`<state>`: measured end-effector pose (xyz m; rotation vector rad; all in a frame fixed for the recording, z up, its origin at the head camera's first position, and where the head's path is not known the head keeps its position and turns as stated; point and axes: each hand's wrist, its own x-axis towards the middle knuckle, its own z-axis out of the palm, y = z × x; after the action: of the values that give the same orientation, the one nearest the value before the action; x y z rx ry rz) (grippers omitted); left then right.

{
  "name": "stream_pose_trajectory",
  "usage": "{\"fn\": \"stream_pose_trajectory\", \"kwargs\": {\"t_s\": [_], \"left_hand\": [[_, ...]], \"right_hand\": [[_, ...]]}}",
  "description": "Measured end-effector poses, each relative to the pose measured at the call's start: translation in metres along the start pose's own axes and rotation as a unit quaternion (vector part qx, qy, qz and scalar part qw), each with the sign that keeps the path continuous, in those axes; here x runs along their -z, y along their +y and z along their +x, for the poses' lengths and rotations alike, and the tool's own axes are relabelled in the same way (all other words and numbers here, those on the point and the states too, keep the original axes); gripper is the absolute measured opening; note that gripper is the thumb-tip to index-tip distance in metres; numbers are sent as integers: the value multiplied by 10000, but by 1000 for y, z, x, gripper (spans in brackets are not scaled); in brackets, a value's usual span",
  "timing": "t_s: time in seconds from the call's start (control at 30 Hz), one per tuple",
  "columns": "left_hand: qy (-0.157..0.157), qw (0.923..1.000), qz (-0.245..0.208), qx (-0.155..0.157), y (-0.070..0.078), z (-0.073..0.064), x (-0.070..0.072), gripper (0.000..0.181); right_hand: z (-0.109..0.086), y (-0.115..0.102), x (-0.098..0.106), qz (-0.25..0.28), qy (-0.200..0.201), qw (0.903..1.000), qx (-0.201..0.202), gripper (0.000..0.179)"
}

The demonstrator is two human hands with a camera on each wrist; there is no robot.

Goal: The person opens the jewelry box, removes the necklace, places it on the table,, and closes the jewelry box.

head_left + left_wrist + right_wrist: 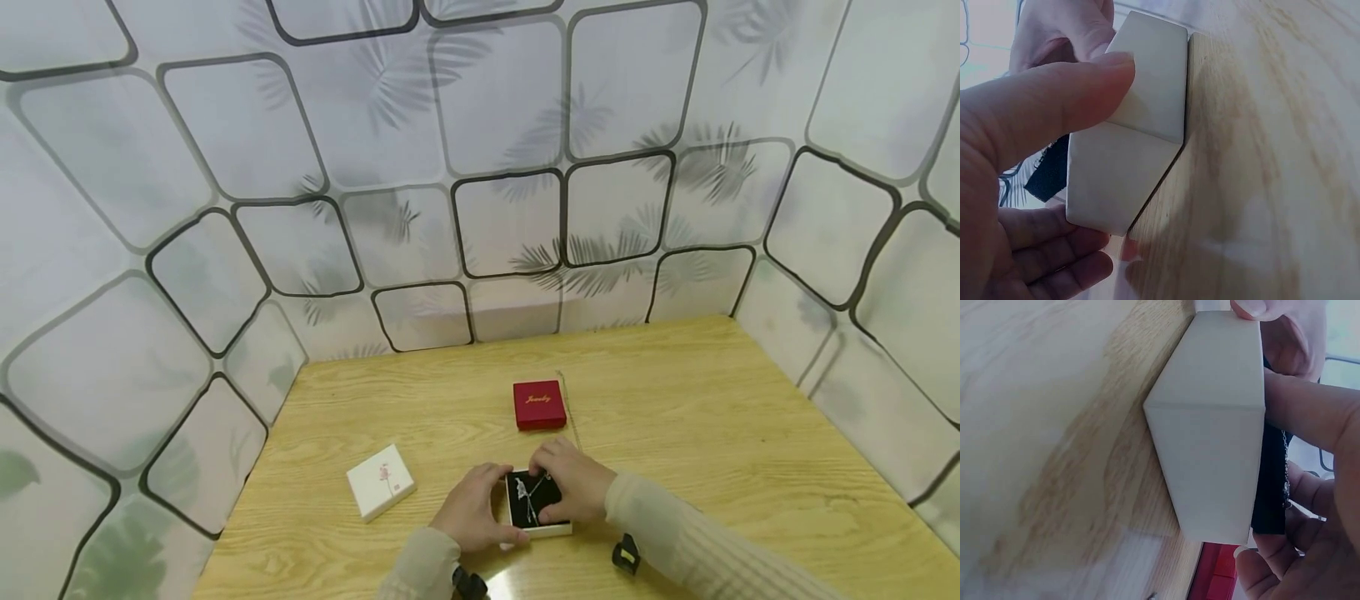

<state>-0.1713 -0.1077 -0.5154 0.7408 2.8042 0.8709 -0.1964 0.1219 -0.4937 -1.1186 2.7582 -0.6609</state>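
Observation:
A small open white box [553, 530] sits on the wooden table between both hands. Inside it lies a black insert pad [516, 510] bearing a silver necklace [522, 492]. My left hand [471, 510] grips the box from the left, thumb on the near wall [1150, 81] and fingers round the far side. My right hand [576, 482] pinches the pad, its thumb at the near edge and fingers at the far edge. In the right wrist view, the black pad [1269, 487] stands partly above the box's rim, with fine chain [1285, 469] along it.
A white lid [380, 482] with a pink flower print lies to the left on the table. Behind the hands is a red jewelry box [539, 404], with a thin chain [570, 412] stretched along its right side. Patterned curtains [510, 225] enclose the table's back and sides.

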Motion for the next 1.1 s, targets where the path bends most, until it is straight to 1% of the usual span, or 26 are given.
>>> {"fn": "stream_pose_trajectory", "kwargs": {"t_s": [0.13,0.23,0.37,0.5,0.67,0.83,0.93,1.1], "left_hand": [[45,10000,-5,-68,0,0,0,101],[103,9998,36,-135,-1,-1,-1,100],[136,9998,45,-140,-1,-1,-1,101],[84,9999,8,-66,0,-1,-1,101],[43,10000,15,-38,0,0,0,102],[68,10000,23,-56,1,0,0,102],[87,9999,38,-66,1,0,1,101],[84,9999,62,-53,0,0,-1,101]], "right_hand": [[-1,1,1,295,28,9995,-105,39],[-1,1,2,499,36,9985,-220,38],[0,1,4,522,30,9977,-423,36],[0,2,5,555,78,9965,-625,29],[0,7,6,699,116,9943,-801,29],[-1,11,6,851,160,9928,-829,26],[-1,13,6,894,192,9929,-765,21],[0,17,5,1147,106,9900,-816,13]]}}
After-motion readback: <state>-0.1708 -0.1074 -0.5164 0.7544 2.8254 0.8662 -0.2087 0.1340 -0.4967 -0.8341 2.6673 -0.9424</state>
